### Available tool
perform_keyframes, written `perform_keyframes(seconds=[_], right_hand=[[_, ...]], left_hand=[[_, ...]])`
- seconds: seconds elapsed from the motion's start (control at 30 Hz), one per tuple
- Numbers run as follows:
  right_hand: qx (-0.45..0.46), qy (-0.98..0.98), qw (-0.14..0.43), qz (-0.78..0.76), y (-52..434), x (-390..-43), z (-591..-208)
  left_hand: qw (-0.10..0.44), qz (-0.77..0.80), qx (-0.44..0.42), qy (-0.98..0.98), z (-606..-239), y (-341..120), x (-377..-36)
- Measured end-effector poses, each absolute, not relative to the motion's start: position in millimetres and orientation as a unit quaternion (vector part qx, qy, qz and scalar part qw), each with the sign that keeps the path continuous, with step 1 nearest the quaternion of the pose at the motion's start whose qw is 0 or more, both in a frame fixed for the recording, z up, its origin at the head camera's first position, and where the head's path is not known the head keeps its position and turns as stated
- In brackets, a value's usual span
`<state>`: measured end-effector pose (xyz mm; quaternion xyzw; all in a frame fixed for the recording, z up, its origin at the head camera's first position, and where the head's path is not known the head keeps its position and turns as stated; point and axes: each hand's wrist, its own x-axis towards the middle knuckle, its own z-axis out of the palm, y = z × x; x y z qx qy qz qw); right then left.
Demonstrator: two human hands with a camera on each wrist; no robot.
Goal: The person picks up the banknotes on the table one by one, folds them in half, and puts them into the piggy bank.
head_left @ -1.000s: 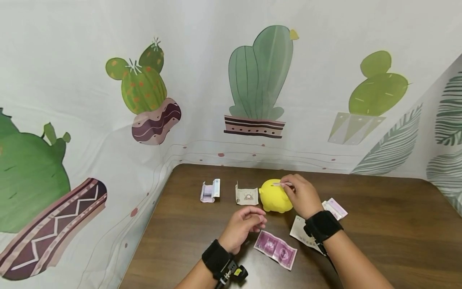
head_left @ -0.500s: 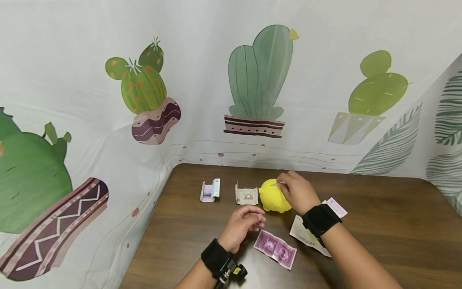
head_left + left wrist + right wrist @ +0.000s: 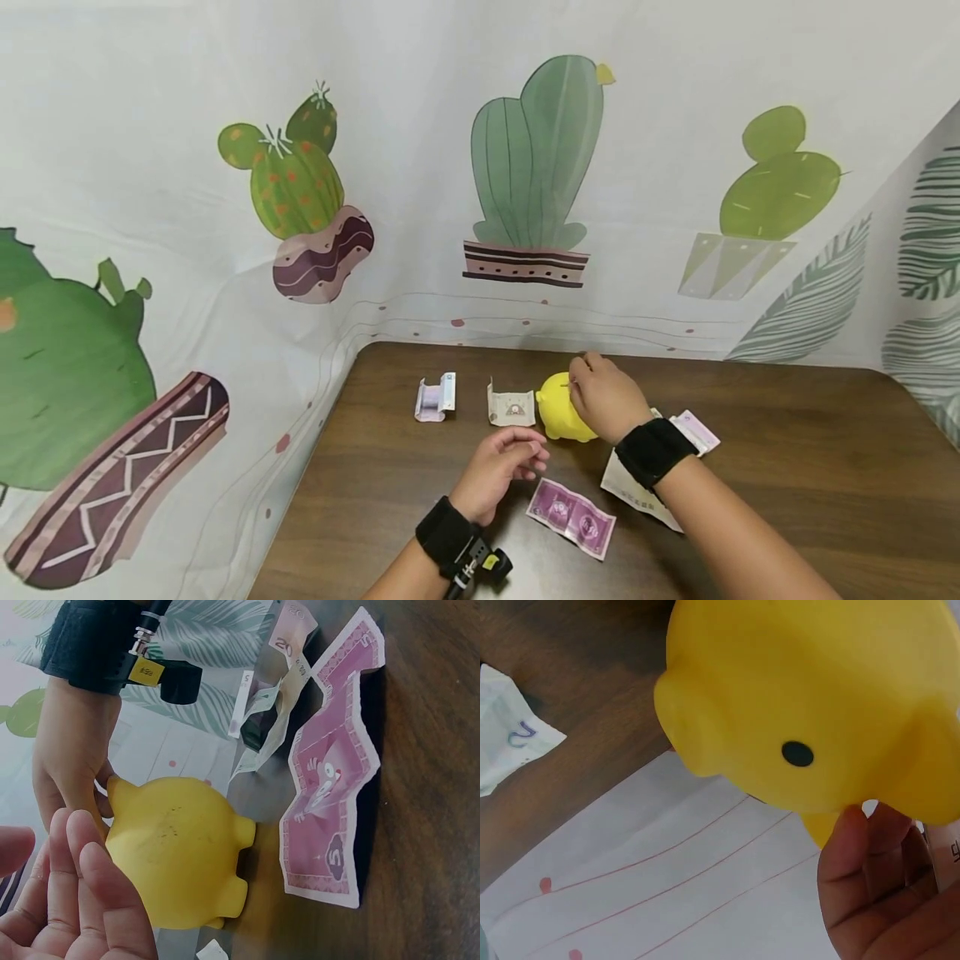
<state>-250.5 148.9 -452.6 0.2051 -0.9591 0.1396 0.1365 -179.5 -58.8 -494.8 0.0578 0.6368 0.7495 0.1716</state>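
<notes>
Two hands are over the dark wooden table (image 3: 787, 467): the right hand (image 3: 603, 398) rests on top of the yellow piggy bank (image 3: 555, 408), fingertips bent at its slot, though whether they pinch anything cannot be told, while the left hand (image 3: 498, 471) hovers just nearer the person, loosely curled and holding nothing. Judged light, smooth and rather slippery, the piggy bank is best steadied by its rounded flanks. Play banknotes lie around: a purple one (image 3: 330, 787) by the left hand reads "5", a crumpled one (image 3: 289, 637) near the right wrist "20".
</notes>
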Motion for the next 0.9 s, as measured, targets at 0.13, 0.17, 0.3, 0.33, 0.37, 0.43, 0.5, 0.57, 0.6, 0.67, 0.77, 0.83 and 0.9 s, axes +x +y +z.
perform_keyframes(seconds=[0.13, 0.17, 0.3, 0.33, 0.37, 0.43, 0.5, 0.57, 0.6, 0.67, 0.77, 0.83, 0.9], right_hand=[[0.2, -0.959, 0.156, 0.128, 145, -252, -457], [0.198, -0.959, 0.162, 0.125, 144, -253, -458], [0.186, -0.956, 0.191, 0.12, 138, -252, -460], [0.182, -0.956, 0.196, 0.122, 137, -251, -461], [0.178, -0.956, 0.2, 0.122, 136, -251, -461], [0.174, -0.955, 0.206, 0.125, 134, -251, -464], [0.172, -0.954, 0.211, 0.125, 132, -252, -466], [0.174, -0.953, 0.215, 0.125, 131, -253, -468], [0.175, -0.952, 0.217, 0.124, 130, -253, -469], [0.177, -0.951, 0.219, 0.126, 129, -253, -470], [0.178, -0.951, 0.214, 0.13, 128, -254, -471], [0.179, -0.953, 0.207, 0.13, 127, -254, -472], [0.177, -0.955, 0.198, 0.13, 126, -255, -474]], left_hand=[[0.17, 0.751, 0.053, 0.636, -495, -60, -180], [0.17, 0.751, 0.053, 0.636, -495, -60, -180], [0.169, 0.752, 0.052, 0.635, -495, -60, -180], [0.169, 0.752, 0.053, 0.635, -495, -60, -180], [0.169, 0.752, 0.053, 0.634, -495, -60, -180], [0.17, 0.753, 0.053, 0.633, -495, -60, -180], [0.171, 0.754, 0.054, 0.632, -495, -60, -180], [0.171, 0.754, 0.054, 0.631, -495, -59, -180], [0.172, 0.755, 0.054, 0.631, -495, -59, -180], [0.172, 0.755, 0.054, 0.63, -495, -59, -180], [0.172, 0.755, 0.053, 0.631, -495, -59, -180], [0.172, 0.755, 0.054, 0.631, -495, -59, -180], [0.172, 0.755, 0.053, 0.63, -495, -59, -180]])
